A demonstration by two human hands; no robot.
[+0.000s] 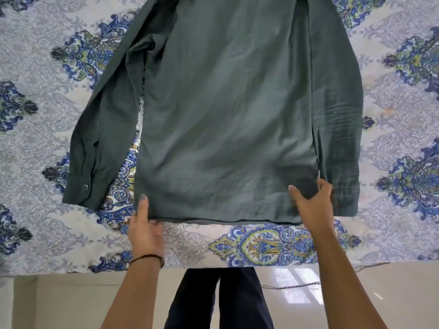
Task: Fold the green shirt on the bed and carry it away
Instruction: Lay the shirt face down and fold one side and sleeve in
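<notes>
Both hands were seen, in the head view, at the near hem of the shirt (225, 103). The left hand (145, 224) pinched the left corner, thumb laid on top and fingers tucked beneath. The right hand (313, 203) gripped the right corner between thumb and fingers. The shirt was spread flat on the bed (35, 138), hem toward the person and collar end cut off by the top edge of the frame. No buttoned front could be made out on the upper face, so the back was judged to be uppermost. The left sleeve (99, 129) was splayed outward, with sheet showing between it and the body. The right sleeve (342, 115) lay close along the body's edge, its cuff reaching down beside the right hand. No fold was visible anywhere in the cloth. The task was therefore judged to be at its start, with the garment only laid out and held at the hem. Everything else was left to do: sleeves to be turned in, body to be folded, bundle to be lifted and carried off.
</notes>
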